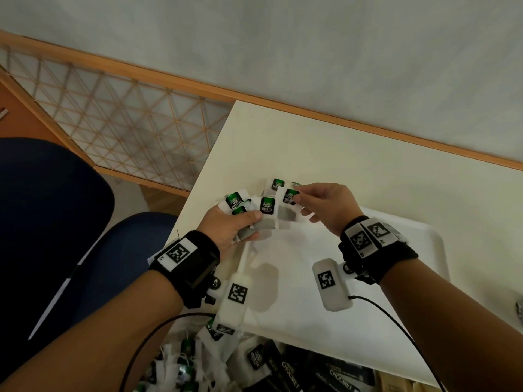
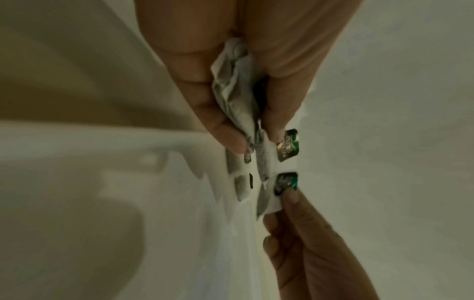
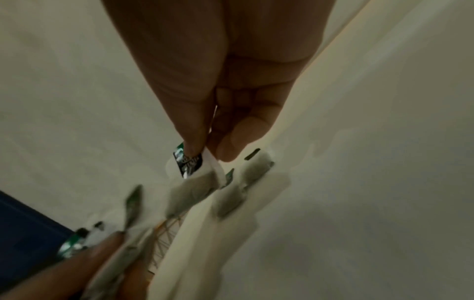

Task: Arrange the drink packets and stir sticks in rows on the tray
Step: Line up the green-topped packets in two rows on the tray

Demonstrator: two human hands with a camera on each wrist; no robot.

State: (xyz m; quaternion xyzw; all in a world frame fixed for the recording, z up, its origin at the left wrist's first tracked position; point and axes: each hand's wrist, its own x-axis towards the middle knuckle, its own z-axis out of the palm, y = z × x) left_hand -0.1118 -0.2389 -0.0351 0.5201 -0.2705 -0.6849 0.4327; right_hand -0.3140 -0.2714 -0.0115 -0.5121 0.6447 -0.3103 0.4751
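My left hand [image 1: 240,222] grips a fanned bunch of green tea bags [image 1: 267,206] with green-and-black tags, held above the left end of the white tray [image 1: 410,250]. In the left wrist view the thumb and fingers [image 2: 220,125] clamp the grey bags [image 2: 236,97]. My right hand [image 1: 300,198] pinches the top of one tea bag [image 1: 290,197] at the right of the fan. In the right wrist view its thumb and forefinger [image 3: 228,146] hold that bag's white edge beside the tag [image 3: 188,162]. No stir sticks are in sight.
The tray lies on a cream table [image 1: 339,154] against a wall. At the bottom of the head view lies a pile of more tea bags [image 1: 186,360] and dark chocolate drink packets [image 1: 334,374]. A blue chair [image 1: 51,210] stands to the left.
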